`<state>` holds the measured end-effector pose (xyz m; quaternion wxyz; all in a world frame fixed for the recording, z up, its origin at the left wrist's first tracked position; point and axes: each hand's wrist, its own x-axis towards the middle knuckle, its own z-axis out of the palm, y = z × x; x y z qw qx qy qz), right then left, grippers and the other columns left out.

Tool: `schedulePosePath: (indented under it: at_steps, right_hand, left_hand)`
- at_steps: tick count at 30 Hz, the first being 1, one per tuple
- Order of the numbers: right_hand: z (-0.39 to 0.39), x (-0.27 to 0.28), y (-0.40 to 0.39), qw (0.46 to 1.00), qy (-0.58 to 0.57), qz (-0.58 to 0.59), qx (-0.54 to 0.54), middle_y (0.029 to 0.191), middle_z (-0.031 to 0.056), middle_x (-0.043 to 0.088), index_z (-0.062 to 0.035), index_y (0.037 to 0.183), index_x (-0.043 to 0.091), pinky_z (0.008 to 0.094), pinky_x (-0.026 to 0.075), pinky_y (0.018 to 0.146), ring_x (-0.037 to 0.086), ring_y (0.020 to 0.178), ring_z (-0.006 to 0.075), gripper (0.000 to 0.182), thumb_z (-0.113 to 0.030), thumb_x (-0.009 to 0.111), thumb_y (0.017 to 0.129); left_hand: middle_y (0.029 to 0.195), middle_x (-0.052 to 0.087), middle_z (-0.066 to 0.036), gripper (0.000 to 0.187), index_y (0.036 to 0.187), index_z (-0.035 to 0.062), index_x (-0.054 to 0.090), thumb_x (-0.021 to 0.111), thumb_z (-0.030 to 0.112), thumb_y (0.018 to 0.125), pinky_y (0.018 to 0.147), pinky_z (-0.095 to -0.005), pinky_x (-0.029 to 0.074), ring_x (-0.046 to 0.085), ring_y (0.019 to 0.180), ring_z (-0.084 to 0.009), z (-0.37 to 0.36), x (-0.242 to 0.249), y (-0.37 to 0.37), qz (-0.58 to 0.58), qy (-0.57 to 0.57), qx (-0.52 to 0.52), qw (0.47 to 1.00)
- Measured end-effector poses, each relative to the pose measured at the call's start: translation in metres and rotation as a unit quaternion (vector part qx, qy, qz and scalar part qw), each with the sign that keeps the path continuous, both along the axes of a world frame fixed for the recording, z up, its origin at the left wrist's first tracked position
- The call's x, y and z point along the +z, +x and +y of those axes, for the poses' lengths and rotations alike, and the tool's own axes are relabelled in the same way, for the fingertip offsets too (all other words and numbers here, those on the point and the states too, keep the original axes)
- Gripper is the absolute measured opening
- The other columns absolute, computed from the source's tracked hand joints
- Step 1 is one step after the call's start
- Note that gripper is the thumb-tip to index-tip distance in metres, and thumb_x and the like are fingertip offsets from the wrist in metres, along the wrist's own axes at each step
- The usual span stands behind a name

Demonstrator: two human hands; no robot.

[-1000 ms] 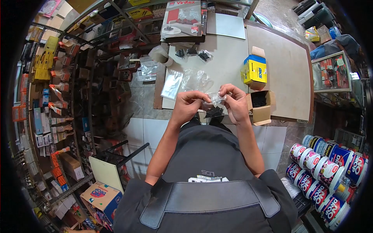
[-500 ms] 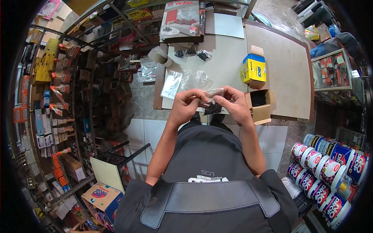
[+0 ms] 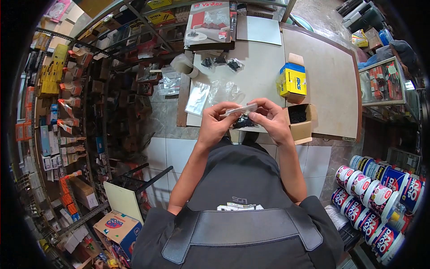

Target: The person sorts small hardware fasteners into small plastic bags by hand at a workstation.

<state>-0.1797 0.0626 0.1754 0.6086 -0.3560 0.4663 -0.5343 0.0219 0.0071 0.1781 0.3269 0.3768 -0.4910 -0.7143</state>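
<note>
Between both hands is a small clear plastic bag with black pieces in its lower part. My left hand pinches its left upper edge, and my right hand pinches the right side. Just right of my right hand stands an open cardboard box holding black pieces. Beyond my left hand lie a stack of flat clear bags and a loose crumpled plastic sheet. Farther back on the table are several small bags of black pieces.
A yellow and blue box stands on the table. At the back are a Vinilex book and a pale panel. Shelves line the left; paint cans are stacked at the lower right. A plastic roll sits near the table's left edge.
The top of the bag has folded over between my fingers, and its black pieces sit slightly higher. Both hands keep their hold, having shifted only a little.
</note>
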Motion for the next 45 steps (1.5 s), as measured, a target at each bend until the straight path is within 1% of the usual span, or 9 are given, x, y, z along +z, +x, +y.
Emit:
schedulePosePath:
  at_steps: [7, 16, 21, 25, 29, 32, 35, 40, 45]
  right_hand:
    - [0.003, -0.008, -0.002, 0.999, -0.026, -0.038, 0.008, 0.111, 0.0066, 0.062, -0.0001, 0.106, 0.069, 0.0244, 0.051, 0.082, 0.06, 0.095, 0.0102, 0.016, 0.0, 0.067, 0.09]
    - [0.008, 0.009, -0.002, 0.989, -0.099, 0.11, 0.0, 0.126, 0.0121, 0.06, 0.0006, 0.107, 0.071, 0.0324, 0.051, 0.096, 0.059, 0.116, 0.0211, 0.028, 0.006, 0.057, 0.082]
    - [0.008, 0.014, -0.001, 0.929, -0.204, 0.307, 0.037, 0.138, 0.0128, 0.059, -0.0046, 0.118, 0.067, 0.0352, 0.052, 0.098, 0.061, 0.119, 0.0232, 0.043, 0.005, 0.07, 0.077]
    - [0.007, -0.001, -0.008, 0.933, -0.2, 0.291, 0.069, 0.127, 0.0116, 0.066, -0.0057, 0.12, 0.066, 0.0334, 0.052, 0.097, 0.064, 0.114, 0.0224, 0.047, 0.004, 0.074, 0.075]
    - [0.01, -0.015, -0.002, 0.974, -0.117, 0.193, -0.008, 0.115, 0.0095, 0.069, -0.0017, 0.122, 0.063, 0.0323, 0.053, 0.092, 0.066, 0.104, 0.0195, 0.04, 0.0, 0.074, 0.084]
    - [0.007, -0.028, 0.004, 0.997, -0.043, 0.054, -0.039, 0.113, 0.0088, 0.068, 0.0004, 0.125, 0.059, 0.0324, 0.053, 0.089, 0.067, 0.102, 0.0177, 0.036, -0.006, 0.071, 0.092]
    - [0.005, -0.043, 0.015, 0.991, 0.037, -0.109, -0.068, 0.114, 0.0081, 0.068, -0.001, 0.129, 0.056, 0.0327, 0.053, 0.085, 0.068, 0.1, 0.0175, 0.034, -0.012, 0.066, 0.098]
    - [0.008, -0.048, 0.024, 0.934, 0.123, -0.322, -0.089, 0.111, 0.0023, 0.066, -0.0117, 0.124, 0.058, 0.0322, 0.051, 0.082, 0.063, 0.104, 0.0145, 0.024, -0.021, 0.063, 0.102]
    - [0.004, -0.061, 0.013, 0.933, 0.141, -0.322, -0.074, 0.107, -0.0003, 0.066, -0.0153, 0.114, 0.06, 0.0312, 0.05, 0.08, 0.062, 0.099, 0.0124, 0.014, -0.02, 0.064, 0.101]
  left_hand:
    - [0.111, 0.073, -0.017, 0.024, 0.102, -0.0016, 0.076, 0.06, -0.013, 0.09, 0.085, -0.0271, 0.058, 0.069, 0.097, -0.0155, 0.0, -0.005, -0.001, 0.052, -0.048, 0.012, 0.997]
    - [0.113, 0.073, -0.017, 0.029, 0.095, -0.0021, 0.078, 0.054, -0.015, 0.086, 0.078, -0.0271, 0.058, 0.07, 0.094, -0.017, -0.002, -0.004, -0.001, 0.014, -0.016, 0.034, 0.999]
    - [0.114, 0.073, -0.017, 0.026, 0.094, -0.0012, 0.078, 0.054, -0.01, 0.087, 0.072, -0.0261, 0.058, 0.07, 0.09, -0.0158, -0.005, -0.011, 0.001, -0.005, 0.036, 0.023, 0.999]
    - [0.116, 0.072, -0.015, 0.026, 0.107, -0.0015, 0.076, 0.057, -0.005, 0.09, 0.078, -0.0286, 0.059, 0.07, 0.094, -0.0168, -0.009, -0.003, 0.005, 0.009, 0.068, -0.037, 0.997]
    - [0.124, 0.068, -0.015, 0.036, 0.127, -0.0008, 0.067, 0.062, 0.0, 0.091, 0.092, -0.0318, 0.056, 0.067, 0.107, -0.0176, -0.016, 0.014, 0.01, 0.072, 0.094, -0.103, 0.987]
    - [0.13, 0.063, -0.015, 0.055, 0.141, 0.0004, 0.055, 0.072, 0.002, 0.088, 0.103, -0.0359, 0.051, 0.063, 0.116, -0.0201, -0.014, 0.017, 0.004, 0.032, -0.007, -0.122, 0.992]
    - [0.127, 0.064, -0.013, 0.075, 0.147, 0.0015, 0.043, 0.08, -0.002, 0.082, 0.106, -0.0335, 0.048, 0.06, 0.12, -0.0187, -0.012, 0.008, -0.01, 0.029, -0.036, -0.029, 0.998]
    - [0.119, 0.069, -0.012, 0.062, 0.138, 0.0012, 0.051, 0.081, 0.002, 0.083, 0.102, -0.0326, 0.049, 0.065, 0.113, -0.0177, -0.01, -0.015, -0.029, 0.033, -0.071, 0.038, 0.996]
    - [0.119, 0.07, -0.011, 0.042, 0.13, -0.002, 0.061, 0.074, 0.004, 0.091, 0.099, -0.0311, 0.051, 0.066, 0.112, -0.016, -0.018, -0.025, -0.033, -0.022, -0.106, 0.019, 0.994]
